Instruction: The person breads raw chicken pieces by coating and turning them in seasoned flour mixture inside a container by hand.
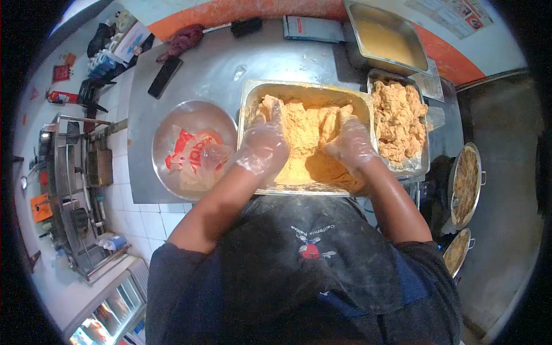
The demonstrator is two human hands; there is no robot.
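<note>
A deep metal pan (310, 87) holds orange-yellow breading flour (302, 135), heaped in the middle. Both my hands wear clear plastic gloves and reach into it. On the pan's left side is my left hand (264, 144), its flour-caked fingers stretched towards the far wall. My right hand (352, 144) is at the right side, fingers apart and coated, touching the flour. Lumps around the fingertips blend with the coating, so any piece under them is hidden. Just right of the pan, a metal tray (418, 168) is piled with breaded chicken pieces (398, 118).
A steel bowl (167, 118) with a red-printed plastic bag (192, 155) stands left. Behind are a pan of yellowish liquid (388, 43), a flat white box (313, 29), a dark phone (165, 76) and a maroon cloth (185, 40). Round pans (466, 184) sit lower right.
</note>
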